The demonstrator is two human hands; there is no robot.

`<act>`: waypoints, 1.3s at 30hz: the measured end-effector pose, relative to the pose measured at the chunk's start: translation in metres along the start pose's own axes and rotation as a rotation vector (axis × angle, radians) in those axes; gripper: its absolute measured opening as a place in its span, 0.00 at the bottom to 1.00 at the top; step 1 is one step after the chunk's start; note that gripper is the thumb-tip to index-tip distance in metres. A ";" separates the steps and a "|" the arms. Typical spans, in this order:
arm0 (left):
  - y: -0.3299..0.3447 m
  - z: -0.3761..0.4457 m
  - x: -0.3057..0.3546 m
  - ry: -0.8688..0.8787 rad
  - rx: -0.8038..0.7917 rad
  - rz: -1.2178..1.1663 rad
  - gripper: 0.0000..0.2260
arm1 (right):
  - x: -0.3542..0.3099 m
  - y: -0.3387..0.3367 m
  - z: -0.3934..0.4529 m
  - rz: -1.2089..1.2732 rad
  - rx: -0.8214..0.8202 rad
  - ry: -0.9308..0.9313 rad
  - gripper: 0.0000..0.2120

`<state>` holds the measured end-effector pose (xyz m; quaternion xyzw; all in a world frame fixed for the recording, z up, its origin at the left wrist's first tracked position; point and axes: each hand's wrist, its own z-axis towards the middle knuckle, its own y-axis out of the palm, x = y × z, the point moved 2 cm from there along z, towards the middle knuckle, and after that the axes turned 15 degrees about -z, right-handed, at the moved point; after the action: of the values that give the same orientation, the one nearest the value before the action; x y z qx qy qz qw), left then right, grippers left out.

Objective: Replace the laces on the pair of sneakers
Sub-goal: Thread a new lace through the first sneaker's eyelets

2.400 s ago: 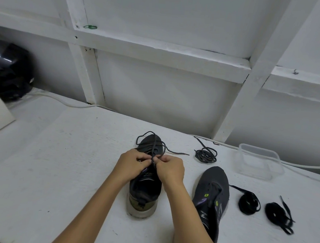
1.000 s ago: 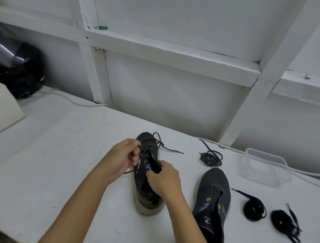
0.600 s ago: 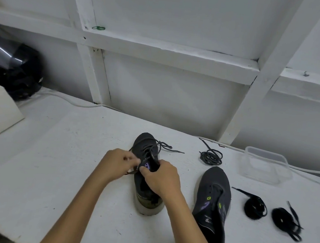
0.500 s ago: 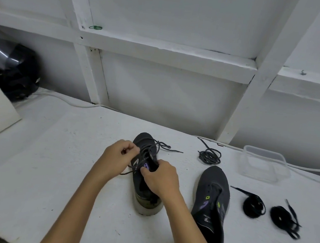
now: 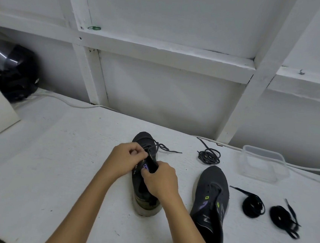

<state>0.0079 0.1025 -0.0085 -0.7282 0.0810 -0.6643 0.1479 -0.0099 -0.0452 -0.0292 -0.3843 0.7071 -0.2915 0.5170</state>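
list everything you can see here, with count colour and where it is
sneaker in hand: 1, dark grey, centre of the table, toe toward the wall
grey lace: 1, partly threaded in that sneaker, loose end trailing right of the toe
second sneaker: 1, dark grey with green and purple marks, right of the first, no lace
coiled grey lace: 1, beyond the second sneaker
coiled black laces: 2, right of the second sneaker
plastic container: 1, clear, far right by the wall
white cable: 1, along the wall's foot
black helmet: 1, far left
table: 1, white
left hand: pinches the grey lace
right hand: grips the sneaker's tongue area
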 end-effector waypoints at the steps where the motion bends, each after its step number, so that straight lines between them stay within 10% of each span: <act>1: -0.006 -0.002 0.005 -0.019 0.020 -0.131 0.05 | 0.001 0.000 0.000 0.000 0.000 0.007 0.13; 7: -0.036 -0.010 0.024 -0.066 -0.085 -1.291 0.08 | 0.002 0.001 0.002 0.033 -0.016 0.018 0.14; 12: -0.023 -0.003 0.002 -0.211 0.163 -0.549 0.11 | 0.002 0.003 0.003 0.027 -0.008 0.019 0.14; 19: 0.000 -0.003 -0.005 0.011 -0.096 0.362 0.03 | 0.002 0.002 0.002 0.041 0.001 0.024 0.13; 21: -0.003 -0.002 0.001 0.011 -0.130 0.308 0.02 | 0.002 0.002 0.002 0.046 -0.001 0.027 0.13; 25: -0.020 -0.005 0.021 -0.019 -0.131 -0.738 0.09 | 0.003 0.003 0.001 0.059 -0.006 0.032 0.13; 28: -0.029 -0.003 0.021 -0.079 -0.083 -1.046 0.09 | 0.003 0.002 0.001 0.068 -0.014 0.031 0.12; 33: -0.020 -0.007 -0.005 -0.140 0.074 0.045 0.17 | 0.002 0.001 0.000 0.061 -0.019 0.042 0.12; 39: -0.014 -0.009 -0.010 -0.083 -0.175 0.240 0.06 | 0.000 -0.001 -0.001 0.050 -0.014 0.049 0.11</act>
<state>-0.0033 0.1182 -0.0128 -0.7504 0.2187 -0.6015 0.1653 -0.0112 -0.0459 -0.0285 -0.3632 0.7309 -0.2827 0.5039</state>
